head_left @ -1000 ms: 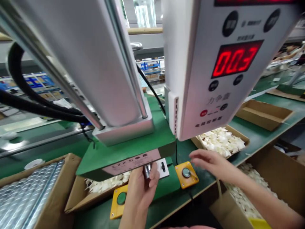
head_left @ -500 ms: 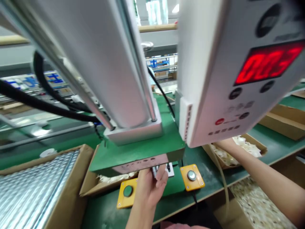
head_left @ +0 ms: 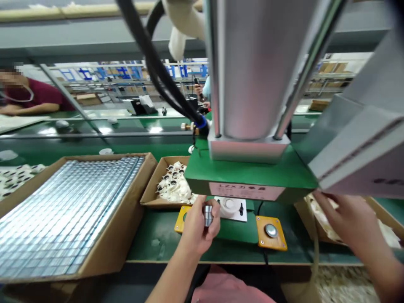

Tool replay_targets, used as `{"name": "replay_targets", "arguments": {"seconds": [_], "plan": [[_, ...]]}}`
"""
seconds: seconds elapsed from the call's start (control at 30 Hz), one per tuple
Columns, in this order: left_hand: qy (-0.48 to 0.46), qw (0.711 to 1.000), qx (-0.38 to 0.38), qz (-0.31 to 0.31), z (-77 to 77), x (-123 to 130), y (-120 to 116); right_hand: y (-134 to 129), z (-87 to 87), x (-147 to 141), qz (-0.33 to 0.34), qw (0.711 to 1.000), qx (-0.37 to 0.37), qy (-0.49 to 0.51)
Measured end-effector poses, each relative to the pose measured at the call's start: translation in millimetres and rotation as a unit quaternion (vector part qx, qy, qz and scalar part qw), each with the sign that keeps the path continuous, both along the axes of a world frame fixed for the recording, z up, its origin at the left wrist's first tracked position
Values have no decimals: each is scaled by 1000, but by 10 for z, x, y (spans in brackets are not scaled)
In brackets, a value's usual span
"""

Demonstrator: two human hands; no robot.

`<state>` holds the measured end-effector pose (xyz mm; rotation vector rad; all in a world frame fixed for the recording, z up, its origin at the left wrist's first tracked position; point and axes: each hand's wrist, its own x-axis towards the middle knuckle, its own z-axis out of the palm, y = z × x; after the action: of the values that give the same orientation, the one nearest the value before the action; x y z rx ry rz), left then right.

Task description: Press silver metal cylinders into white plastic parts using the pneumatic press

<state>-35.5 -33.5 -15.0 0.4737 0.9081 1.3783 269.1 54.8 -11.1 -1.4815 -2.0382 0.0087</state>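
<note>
My left hand (head_left: 202,223) is closed around a short silvery metal tube (head_left: 208,215), just in front of the green press block (head_left: 252,170). Behind its fingers, a round white plastic part (head_left: 229,205) sits on a white plate (head_left: 241,212) under the press. My right hand (head_left: 350,223) reaches over the right-hand carton (head_left: 306,216), which holds white plastic pieces (head_left: 386,233). Motion blur and the press's control box obscure its fingertips, so I cannot tell whether they grip anything.
Yellow button boxes (head_left: 272,234) stand on either side of the plate. Left of the press are a carton of white parts (head_left: 173,185) and a large carton (head_left: 107,235) packed with metal tubes. Black hoses (head_left: 167,90) run to the press. Across the bench sits a person (head_left: 44,97).
The view has swung left, bringing the tube carton fully into sight. My left hand has drawn out from under the press block with the metal tube. My right hand stays at the right-hand carton.
</note>
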Motion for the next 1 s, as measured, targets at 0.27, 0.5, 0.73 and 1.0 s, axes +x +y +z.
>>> {"name": "replay_targets", "arguments": {"seconds": [0.27, 0.5, 0.73, 1.0], "plan": [[26, 995, -5, 94, -110, -211, -267, -286, -11, -1301, 306, 941, 53, -134], [62, 987, -18, 147, -169, -436, -446, -196, -177, -1415, 380, 872, 184, -248], [90, 986, -32, 140, -223, -498, -439, -271, -380, -1352, 368, 889, 219, -162], [202, 970, -53, 124, -300, -500, -394, -286, -524, -1401, 331, 923, 174, -90]]}}
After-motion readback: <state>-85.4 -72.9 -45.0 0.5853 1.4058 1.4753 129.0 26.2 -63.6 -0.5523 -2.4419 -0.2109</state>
